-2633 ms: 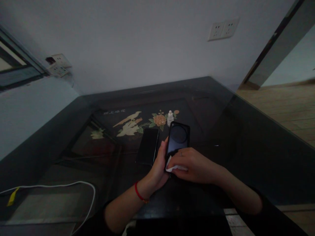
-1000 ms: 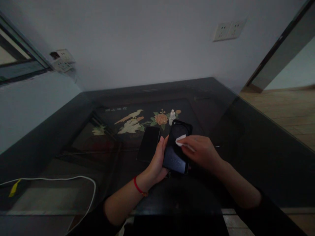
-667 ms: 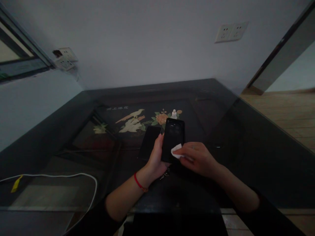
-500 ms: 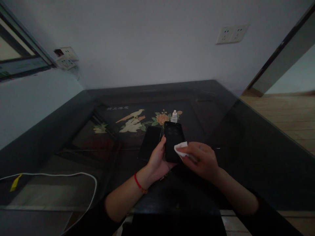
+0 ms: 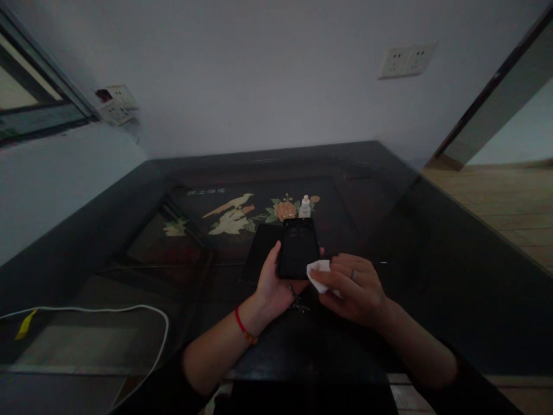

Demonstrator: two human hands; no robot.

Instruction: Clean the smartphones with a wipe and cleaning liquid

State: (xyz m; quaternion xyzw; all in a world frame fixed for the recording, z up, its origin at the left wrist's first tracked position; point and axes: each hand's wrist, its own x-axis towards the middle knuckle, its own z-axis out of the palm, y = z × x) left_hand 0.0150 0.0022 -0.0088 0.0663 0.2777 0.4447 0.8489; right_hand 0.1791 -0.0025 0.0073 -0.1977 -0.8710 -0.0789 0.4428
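Note:
My left hand [image 5: 275,282], a red bracelet at its wrist, is wrapped round a black phone case [image 5: 298,248] and holds it above the table. A dark strap or charm [image 5: 298,301] hangs below the case's lower end. My right hand [image 5: 356,288], with a ring on one finger, pinches a crumpled white tissue [image 5: 318,273] at the case's lower right corner. Partly hidden behind my left hand, a black phone [image 5: 258,253] lies flat on the table. A small white-capped bottle [image 5: 305,207] stands upright just beyond the case.
The dark glossy table [image 5: 423,276] has a bird-and-flower picture [image 5: 233,216] on its top. A white cable [image 5: 108,307] with a yellow tag [image 5: 26,324] runs across the left front. Wall sockets [image 5: 408,60] are on the wall behind.
The phone case has shifted slightly left and down and turned. The tissue has moved from the case's inner face to its lower right corner, and the strap shows more.

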